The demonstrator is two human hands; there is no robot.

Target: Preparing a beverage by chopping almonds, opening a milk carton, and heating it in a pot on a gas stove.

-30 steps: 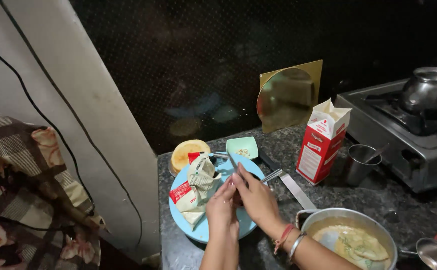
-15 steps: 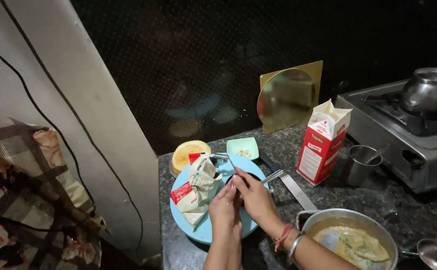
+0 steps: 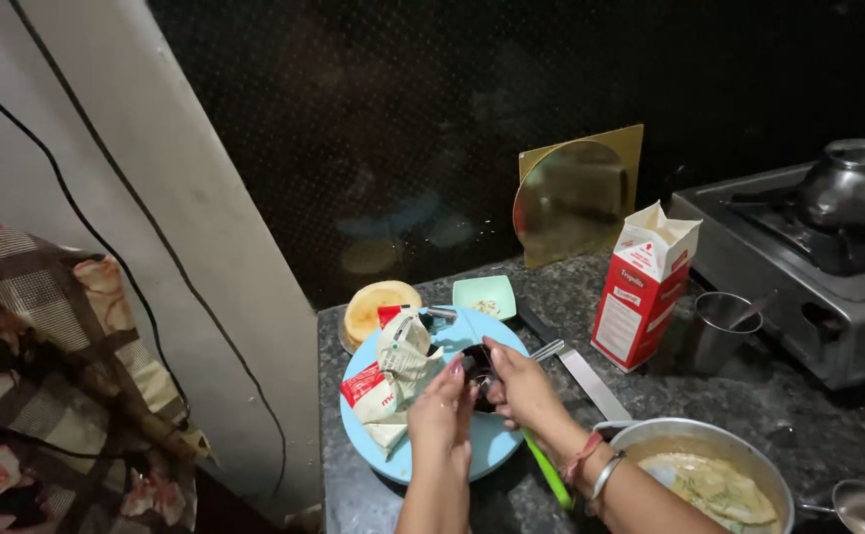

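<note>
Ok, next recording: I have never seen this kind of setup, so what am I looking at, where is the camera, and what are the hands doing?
No machine here: a head-worn camera looks down at a person's two bare hands. The left hand and right hand meet over a light blue plate on a dark stone counter, pinching a small dark item too dim to identify. Crumpled packets lie on the plate. Nearby: a red-and-white carton, steel cup, food-filled pot, and a stove.

A home kitchen, dimly lit. At right sits a gas stove (image 3: 808, 277) with a pot (image 3: 856, 183) on it; a dark stone counter (image 3: 749, 396) holds a carton (image 3: 643, 282), a steel cup (image 3: 717, 331) and a pan (image 3: 709, 480) of food at lower right.
</note>
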